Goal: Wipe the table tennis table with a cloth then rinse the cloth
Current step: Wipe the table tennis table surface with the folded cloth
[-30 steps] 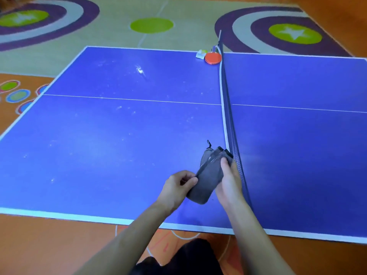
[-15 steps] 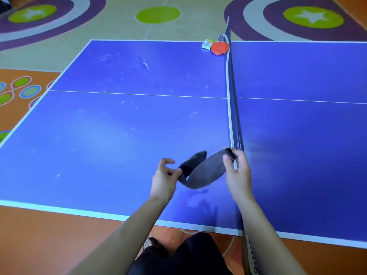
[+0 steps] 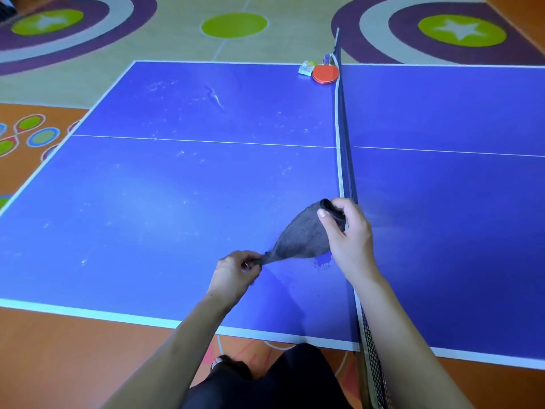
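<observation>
cloth (image 3: 303,234) | stretched between both hands | no legible writing

A red paddle (image 3: 325,74) lies at the far edge beside the net (image 3: 343,137), a small packet (image 3: 305,67) just left of it. Coloured rings (image 3: 461,29) pattern the floor (image 3: 165,39).

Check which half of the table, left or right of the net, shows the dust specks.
The left half: white specks and smudges are scattered across it. The half right of the net looks evenly blue. Paddle also sits on the left half.
</observation>
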A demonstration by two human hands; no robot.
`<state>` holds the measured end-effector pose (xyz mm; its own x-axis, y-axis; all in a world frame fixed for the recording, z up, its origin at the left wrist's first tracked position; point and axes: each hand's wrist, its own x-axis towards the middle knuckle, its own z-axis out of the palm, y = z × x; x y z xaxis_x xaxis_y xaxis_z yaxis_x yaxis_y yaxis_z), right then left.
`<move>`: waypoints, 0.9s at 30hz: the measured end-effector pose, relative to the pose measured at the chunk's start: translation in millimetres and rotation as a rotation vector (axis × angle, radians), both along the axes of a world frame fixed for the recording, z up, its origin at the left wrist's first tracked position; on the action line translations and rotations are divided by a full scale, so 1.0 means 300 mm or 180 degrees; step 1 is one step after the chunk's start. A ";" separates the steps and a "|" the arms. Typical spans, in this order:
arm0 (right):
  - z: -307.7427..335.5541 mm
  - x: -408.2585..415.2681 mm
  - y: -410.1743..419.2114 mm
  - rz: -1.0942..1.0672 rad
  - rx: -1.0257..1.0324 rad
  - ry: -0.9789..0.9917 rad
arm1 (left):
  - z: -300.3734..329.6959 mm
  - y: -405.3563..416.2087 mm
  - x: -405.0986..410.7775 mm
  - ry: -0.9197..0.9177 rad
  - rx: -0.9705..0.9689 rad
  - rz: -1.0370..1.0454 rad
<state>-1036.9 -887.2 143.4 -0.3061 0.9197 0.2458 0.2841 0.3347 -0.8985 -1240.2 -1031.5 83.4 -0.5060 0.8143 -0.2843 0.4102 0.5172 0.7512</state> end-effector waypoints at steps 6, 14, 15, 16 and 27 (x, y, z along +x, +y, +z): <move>0.067 0.022 0.046 0.0055 0.0439 -0.0045 | -0.002 0.014 0.022 0.0266 0.0476 -0.0525; 0.038 -0.058 0.184 0.0168 0.0738 -0.0731 | -0.093 0.086 0.084 -0.0953 0.0007 0.0186; 0.010 -0.076 0.192 0.0264 0.0626 -0.0937 | -0.126 0.088 0.078 -0.0943 -0.0248 0.0234; -0.024 -0.095 0.193 0.0393 0.0523 -0.1163 | -0.153 0.088 0.071 -0.0839 -0.0455 0.0203; -0.252 -0.163 0.061 0.1276 0.0139 -0.1740 | -0.052 0.243 0.006 0.0270 -0.0002 -0.0645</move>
<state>-1085.9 -868.7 67.9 -0.7121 0.7020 -0.0068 0.5400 0.5415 -0.6443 -1238.3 -958.5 67.8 -0.3541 0.9017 -0.2481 0.5676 0.4181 0.7093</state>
